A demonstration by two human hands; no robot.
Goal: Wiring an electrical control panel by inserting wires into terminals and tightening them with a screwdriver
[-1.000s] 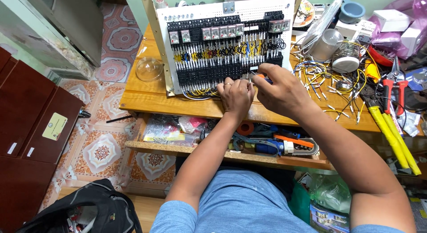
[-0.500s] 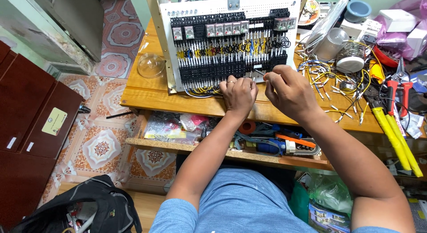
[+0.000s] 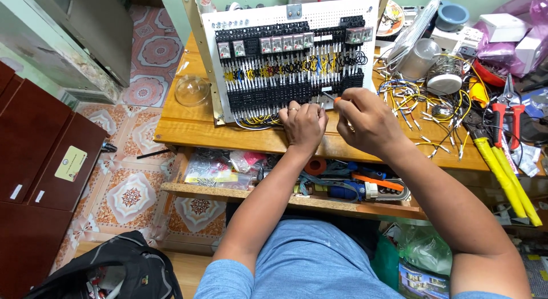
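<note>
Both hands have edged left along the wiring panel [image 3: 288,59], left hand [image 3: 302,125] curled, right hand [image 3: 365,122] gripping a screwdriver [image 3: 333,97].

A pale yellow-green label [image 3: 70,163] sits on the dark cabinet at left; white boxes [image 3: 503,26] stand upper right; a printed package [image 3: 423,279] lies bottom right.

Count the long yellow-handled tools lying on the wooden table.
1: a yellow-handled tool with two long handles lies at the table's right end, past the right hand. Clutter there may hide others.
</note>
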